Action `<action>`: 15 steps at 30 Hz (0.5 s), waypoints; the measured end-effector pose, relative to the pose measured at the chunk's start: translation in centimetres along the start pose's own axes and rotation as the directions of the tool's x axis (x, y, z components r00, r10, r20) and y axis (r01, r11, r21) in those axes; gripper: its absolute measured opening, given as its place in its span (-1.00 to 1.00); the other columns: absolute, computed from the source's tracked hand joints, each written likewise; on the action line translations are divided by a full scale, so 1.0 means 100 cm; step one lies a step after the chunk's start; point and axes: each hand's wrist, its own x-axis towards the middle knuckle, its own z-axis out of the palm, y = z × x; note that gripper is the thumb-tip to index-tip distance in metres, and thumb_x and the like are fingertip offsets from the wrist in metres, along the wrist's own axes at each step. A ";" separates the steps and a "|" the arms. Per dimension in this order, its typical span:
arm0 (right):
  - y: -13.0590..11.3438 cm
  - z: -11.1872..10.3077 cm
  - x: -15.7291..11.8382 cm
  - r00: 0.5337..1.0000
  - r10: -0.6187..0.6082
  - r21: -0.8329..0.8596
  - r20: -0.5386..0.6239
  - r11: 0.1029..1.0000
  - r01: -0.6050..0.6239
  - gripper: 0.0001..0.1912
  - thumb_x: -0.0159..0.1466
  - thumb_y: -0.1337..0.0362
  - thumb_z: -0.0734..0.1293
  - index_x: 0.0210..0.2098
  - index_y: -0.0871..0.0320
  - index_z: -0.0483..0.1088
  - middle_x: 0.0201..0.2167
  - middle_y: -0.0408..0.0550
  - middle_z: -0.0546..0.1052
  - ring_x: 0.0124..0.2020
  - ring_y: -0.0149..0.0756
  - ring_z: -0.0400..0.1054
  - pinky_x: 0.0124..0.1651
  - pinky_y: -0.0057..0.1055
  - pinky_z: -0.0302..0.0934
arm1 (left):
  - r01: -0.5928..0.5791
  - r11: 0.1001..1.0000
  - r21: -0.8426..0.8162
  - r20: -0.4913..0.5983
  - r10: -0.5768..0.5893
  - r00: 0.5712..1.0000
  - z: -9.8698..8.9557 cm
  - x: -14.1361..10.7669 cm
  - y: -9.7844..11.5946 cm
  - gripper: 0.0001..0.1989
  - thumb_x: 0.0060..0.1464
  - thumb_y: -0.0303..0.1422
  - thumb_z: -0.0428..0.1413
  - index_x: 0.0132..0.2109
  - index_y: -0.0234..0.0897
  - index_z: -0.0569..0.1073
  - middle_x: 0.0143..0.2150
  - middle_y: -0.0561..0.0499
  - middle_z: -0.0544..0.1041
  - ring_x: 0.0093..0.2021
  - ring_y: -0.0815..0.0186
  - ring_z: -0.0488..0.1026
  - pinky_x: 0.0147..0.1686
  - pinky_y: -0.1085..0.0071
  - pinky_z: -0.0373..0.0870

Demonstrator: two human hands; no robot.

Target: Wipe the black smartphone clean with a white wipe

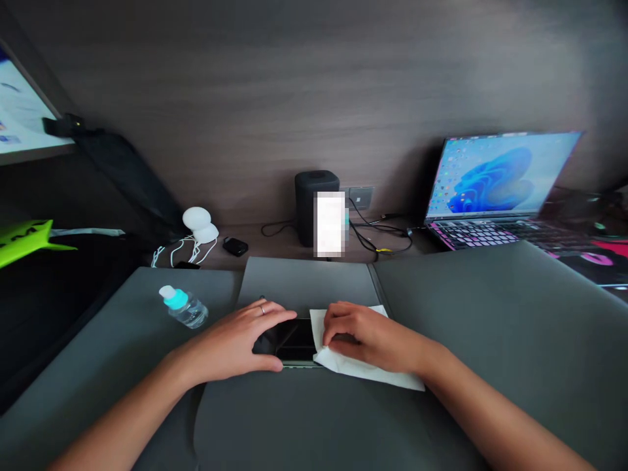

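A person's left hand (240, 340), spread to the width of a dark-screened smartphone (297, 340), holds its edges beneath thumb and fingers, while the curled right hand (360, 333) pinches a white tissue (380, 378) over the other end. Wiping appears under way; how much screen is done or left cannot be told. A clear bottle (190, 311) stands left of the left hand.

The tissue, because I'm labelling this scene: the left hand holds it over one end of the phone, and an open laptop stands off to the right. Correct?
One thing is wrong: the head view shows the right hand, not the left hand, holding the tissue over one end of the phone. The open laptop does stand off to the right.
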 end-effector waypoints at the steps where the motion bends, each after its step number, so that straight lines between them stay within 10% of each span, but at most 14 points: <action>1: 0.000 0.000 0.000 1.000 0.004 0.004 0.004 1.000 -0.004 -0.85 0.32 0.47 0.28 -0.24 0.19 0.49 -0.26 -0.04 0.46 -0.14 -0.30 0.36 -0.04 -0.37 0.25 | -0.001 1.000 0.005 -0.009 0.001 1.000 0.000 0.000 -0.001 -0.29 0.03 -0.28 0.29 0.30 0.08 0.26 0.23 0.03 0.35 0.21 0.06 0.28 0.15 0.20 0.24; 15: 0.001 0.004 0.002 1.000 0.006 -0.017 -0.023 1.000 -0.006 -0.83 0.35 0.45 0.26 -0.20 0.19 0.50 -0.24 -0.03 0.47 -0.14 -0.30 0.36 -0.04 -0.35 0.26 | -0.017 1.000 0.010 -0.027 0.017 0.999 0.002 0.001 -0.005 -0.37 0.04 -0.24 0.30 0.25 0.07 0.34 0.17 0.01 0.42 0.14 0.06 0.36 0.10 0.19 0.29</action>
